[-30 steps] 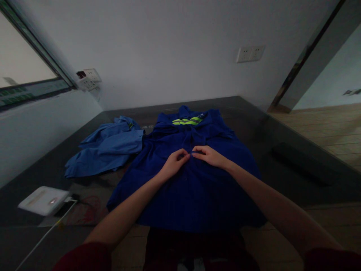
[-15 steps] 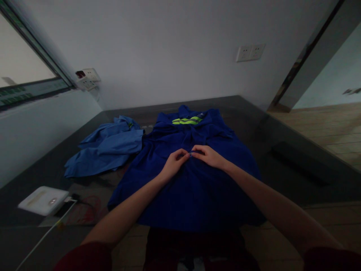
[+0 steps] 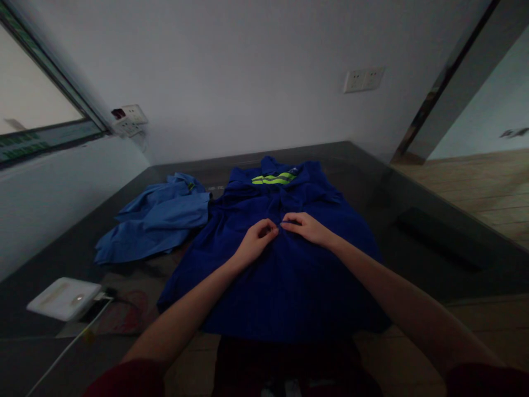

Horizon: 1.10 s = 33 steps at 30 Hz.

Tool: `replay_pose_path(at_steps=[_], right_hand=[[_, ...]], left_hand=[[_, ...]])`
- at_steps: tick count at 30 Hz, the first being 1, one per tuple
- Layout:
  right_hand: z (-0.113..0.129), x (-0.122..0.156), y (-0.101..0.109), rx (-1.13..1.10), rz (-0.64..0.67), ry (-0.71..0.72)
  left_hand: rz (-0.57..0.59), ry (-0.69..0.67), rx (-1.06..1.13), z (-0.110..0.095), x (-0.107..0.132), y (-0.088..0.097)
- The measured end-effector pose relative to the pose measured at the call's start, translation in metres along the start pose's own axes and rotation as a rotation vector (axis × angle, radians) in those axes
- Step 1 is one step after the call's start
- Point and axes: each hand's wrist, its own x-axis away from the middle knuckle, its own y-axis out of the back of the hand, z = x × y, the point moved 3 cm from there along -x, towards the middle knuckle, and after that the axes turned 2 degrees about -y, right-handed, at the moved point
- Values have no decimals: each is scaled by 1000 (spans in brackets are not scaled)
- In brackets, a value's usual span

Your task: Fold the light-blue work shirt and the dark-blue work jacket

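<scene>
A dark blue jacket (image 3: 285, 275) with a yellow-green stripe at the collar lies spread flat on the dark surface (image 3: 74, 242) in front of me. My left hand (image 3: 255, 242) and my right hand (image 3: 308, 227) meet at the middle of its front. Both pinch the cloth along the centre closure, fingertips almost touching. Whatever small part sits between the fingertips is too dim to make out.
A lighter blue garment (image 3: 155, 220) lies crumpled to the left of the jacket. A white box (image 3: 64, 298) with a cable sits at the near left. Wall sockets (image 3: 363, 80) are on the back wall, a window at far left, wooden floor to the right.
Both hands stay pinched at the jacket's centre front, with only slight finger movement. The view has tilted a little.
</scene>
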Motion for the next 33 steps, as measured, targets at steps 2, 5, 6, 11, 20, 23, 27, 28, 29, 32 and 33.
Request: replay_pose_path(at_steps=[2,5,6,11,20,23,27,28,29,32,33], right_hand=[[3,1,0,35,-28,53],[8,3,0,113,-75,127],[9,4,-1,147,-88,149],[16,9,-13,405,-137,251],[19,14,-27,705,-156,281],[20,14,-27,737,-162,292],[21,14,-25,715,-178,312],[21,14,-24,705,-189,308],[21,14,-23,696,-203,301],[22,14,-21,673,-236,279],[22,14,-20,668,-238,273]], left_hand=[[-8,-15,-27,-1,1,0],[-29,-49,-82,-6,2,1],[-40,-64,-112,-8,2,1],[-148,-208,-264,-20,7,1],[-182,-265,-293,-20,10,-3],[-199,-267,-242,-17,9,-3],[-186,-249,-148,-12,7,-2],[-173,-235,-133,-11,7,-2],[-161,-226,-127,-11,6,-1],[-122,-232,-141,-12,6,0],[-106,-240,-149,-13,5,0]])
